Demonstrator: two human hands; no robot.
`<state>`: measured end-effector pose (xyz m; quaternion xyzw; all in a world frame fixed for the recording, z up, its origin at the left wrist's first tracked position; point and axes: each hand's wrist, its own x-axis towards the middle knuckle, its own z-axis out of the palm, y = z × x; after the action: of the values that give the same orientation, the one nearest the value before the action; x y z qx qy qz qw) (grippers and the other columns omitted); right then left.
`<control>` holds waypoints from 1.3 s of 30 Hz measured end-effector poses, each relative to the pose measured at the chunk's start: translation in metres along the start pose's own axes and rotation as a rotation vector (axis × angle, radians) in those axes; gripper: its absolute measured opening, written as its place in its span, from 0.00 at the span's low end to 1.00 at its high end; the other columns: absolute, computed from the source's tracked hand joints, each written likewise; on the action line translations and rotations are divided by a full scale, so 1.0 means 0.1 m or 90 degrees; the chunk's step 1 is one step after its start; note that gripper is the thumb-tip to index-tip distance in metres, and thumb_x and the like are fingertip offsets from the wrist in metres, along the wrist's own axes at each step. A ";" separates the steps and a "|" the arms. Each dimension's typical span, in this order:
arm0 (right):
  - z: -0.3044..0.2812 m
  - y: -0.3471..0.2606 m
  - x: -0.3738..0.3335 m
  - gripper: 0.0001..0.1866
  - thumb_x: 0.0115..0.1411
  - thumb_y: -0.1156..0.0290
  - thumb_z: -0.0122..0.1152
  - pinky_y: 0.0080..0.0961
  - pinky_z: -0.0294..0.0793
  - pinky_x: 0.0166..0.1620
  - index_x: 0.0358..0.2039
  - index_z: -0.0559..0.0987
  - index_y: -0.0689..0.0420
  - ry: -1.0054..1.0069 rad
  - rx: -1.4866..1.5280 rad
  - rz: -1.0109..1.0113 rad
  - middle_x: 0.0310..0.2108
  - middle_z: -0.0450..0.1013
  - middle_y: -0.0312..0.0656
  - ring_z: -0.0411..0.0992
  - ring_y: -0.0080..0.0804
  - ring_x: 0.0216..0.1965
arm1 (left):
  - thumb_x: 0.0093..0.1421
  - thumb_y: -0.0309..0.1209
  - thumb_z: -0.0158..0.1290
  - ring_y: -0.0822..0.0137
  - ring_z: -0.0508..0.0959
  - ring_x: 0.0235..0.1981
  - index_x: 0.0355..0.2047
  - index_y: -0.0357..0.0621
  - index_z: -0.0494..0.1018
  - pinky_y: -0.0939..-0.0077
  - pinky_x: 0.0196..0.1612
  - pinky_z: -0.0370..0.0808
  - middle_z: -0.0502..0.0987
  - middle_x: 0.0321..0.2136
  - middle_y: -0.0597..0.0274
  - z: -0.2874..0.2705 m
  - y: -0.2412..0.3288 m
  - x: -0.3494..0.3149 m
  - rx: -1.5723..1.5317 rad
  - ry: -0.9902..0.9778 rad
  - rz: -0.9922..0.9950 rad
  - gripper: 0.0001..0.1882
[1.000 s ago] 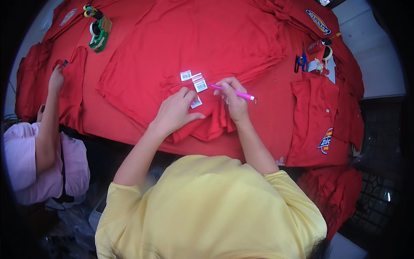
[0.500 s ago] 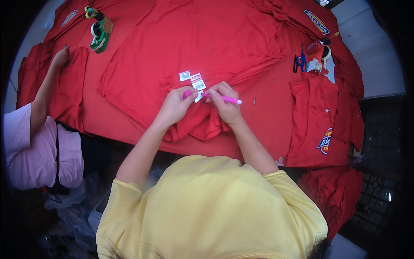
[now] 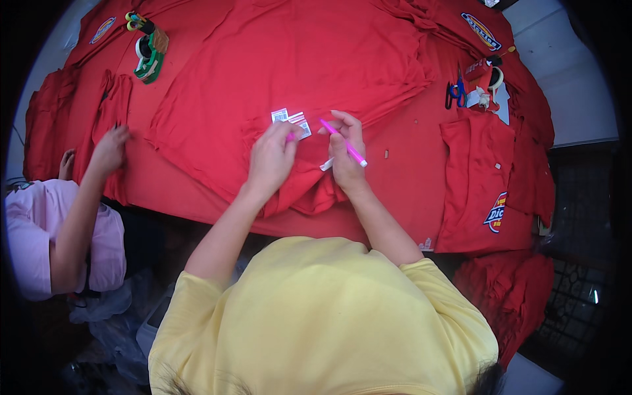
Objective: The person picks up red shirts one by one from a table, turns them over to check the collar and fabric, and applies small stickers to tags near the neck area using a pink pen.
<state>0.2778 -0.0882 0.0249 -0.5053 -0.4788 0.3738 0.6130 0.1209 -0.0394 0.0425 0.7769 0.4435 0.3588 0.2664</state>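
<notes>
A pink marker with a white end rests in my right hand, closed around it, its tip pointing up and left. My left hand is closed with a small pink marker cap showing between the fingers. Just beyond it lie two white barcode labels, one at the left and one with red stripes partly behind my fingers. A small white tag sticks out beside my right hand, partly hidden. Under both hands spreads a red garment.
A green tape dispenser stands at the far left. At the right are blue-handled scissors, a tape roll and a folded red garment. At the left a person in a pink shirt handles red cloth.
My hands have moved apart, the marker coming away from the small tag between them. My left hand now covers part of the striped label. The person's arm at the left has swung nearer.
</notes>
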 end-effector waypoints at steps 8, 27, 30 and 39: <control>0.05 0.13 0.01 0.27 0.64 0.54 0.51 0.22 0.71 0.40 0.55 0.62 0.61 0.035 0.023 -0.140 0.45 0.70 0.48 0.71 0.30 0.40 | 0.51 0.29 0.58 0.58 0.77 0.31 0.30 0.44 0.73 0.64 0.31 0.74 0.70 0.30 0.59 -0.02 -0.07 0.08 0.236 0.028 0.117 0.07; 0.05 0.06 0.12 0.05 0.60 0.75 0.54 0.21 0.71 0.28 0.33 0.74 0.63 0.025 -0.096 -0.088 0.24 0.74 0.41 0.74 0.26 0.25 | 0.56 0.31 0.55 0.63 0.76 0.29 0.34 0.41 0.76 0.69 0.35 0.72 0.75 0.29 0.57 0.18 -0.29 0.21 0.008 -0.033 -0.044 0.08; 0.05 0.02 0.14 0.05 0.60 0.75 0.53 0.22 0.72 0.28 0.31 0.74 0.63 0.029 -0.106 -0.067 0.21 0.74 0.40 0.74 0.25 0.24 | 0.59 0.30 0.53 0.70 0.74 0.29 0.35 0.39 0.76 0.75 0.37 0.70 0.76 0.27 0.61 0.09 -0.16 0.26 -0.140 -0.106 -0.174 0.08; 0.03 0.13 0.08 0.10 0.64 0.73 0.49 0.18 0.69 0.35 0.43 0.70 0.63 0.051 0.013 -0.013 0.35 0.74 0.42 0.72 0.22 0.35 | 0.59 0.34 0.52 0.73 0.76 0.29 0.35 0.35 0.77 0.76 0.35 0.71 0.79 0.25 0.59 0.10 -0.21 0.18 -0.306 -0.147 -0.265 0.13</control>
<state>0.2769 -0.0771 0.0136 -0.5082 -0.4552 0.3520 0.6408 0.1249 -0.0146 0.0265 0.6201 0.4625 0.3006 0.5579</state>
